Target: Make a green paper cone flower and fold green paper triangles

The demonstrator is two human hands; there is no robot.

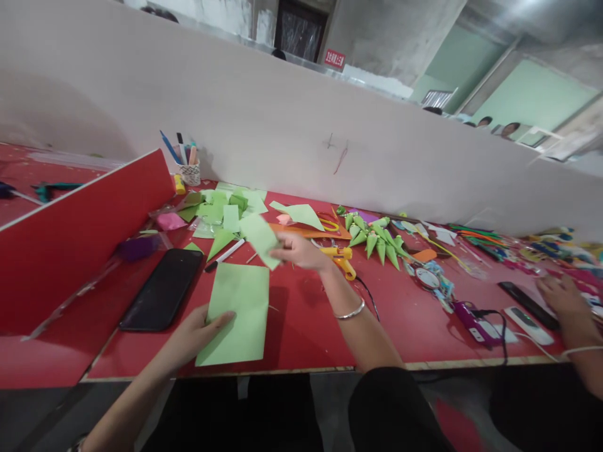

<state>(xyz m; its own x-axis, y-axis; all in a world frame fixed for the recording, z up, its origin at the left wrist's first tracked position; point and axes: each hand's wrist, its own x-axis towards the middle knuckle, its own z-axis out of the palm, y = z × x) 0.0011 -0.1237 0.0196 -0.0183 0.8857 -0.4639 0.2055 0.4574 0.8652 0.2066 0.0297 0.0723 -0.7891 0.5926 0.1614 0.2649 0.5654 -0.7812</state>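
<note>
My left hand grips a large light green sheet of paper by its left edge, thumb on top and fingers underneath, low over the front of the red table. A smaller piece of green paper is pinched in my right hand, raised above the table beyond the sheet. Close behind that hand lies a yellow glue gun. A marker rests just past the sheet's far edge. Cut and folded green paper scraps are heaped farther back on the left.
A black phone lies left of the sheet, beside a red divider. A pen cup stands against the white partition. Green paper cones are clustered right of centre. At far right a co-worker's hand rests near a purple device.
</note>
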